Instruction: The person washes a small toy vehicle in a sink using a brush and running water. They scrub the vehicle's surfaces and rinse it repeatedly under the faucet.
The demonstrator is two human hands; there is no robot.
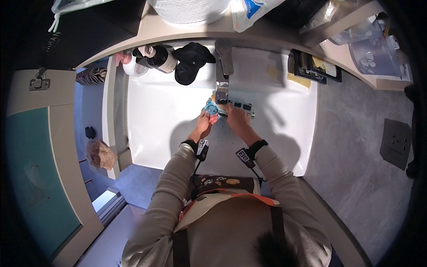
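Observation:
A small round blue item, its kind unclear, is held in the fingers of my left hand, just left of the faucet's front end. My right hand grips a pale toy vehicle with dark windows, which looks like a bus or van, just right of the spout. Both hands are over the white sink basin, below the chrome faucet. Something orange shows partly behind the blue item. My right fingertips are partly hidden against the toy and the spout.
Behind the basin stand a dark pump bottle, a white bottle with a pink pump and a black cloth-like item. Black trays lie on a yellow sponge or cloth at the back right. A shelf edge runs above.

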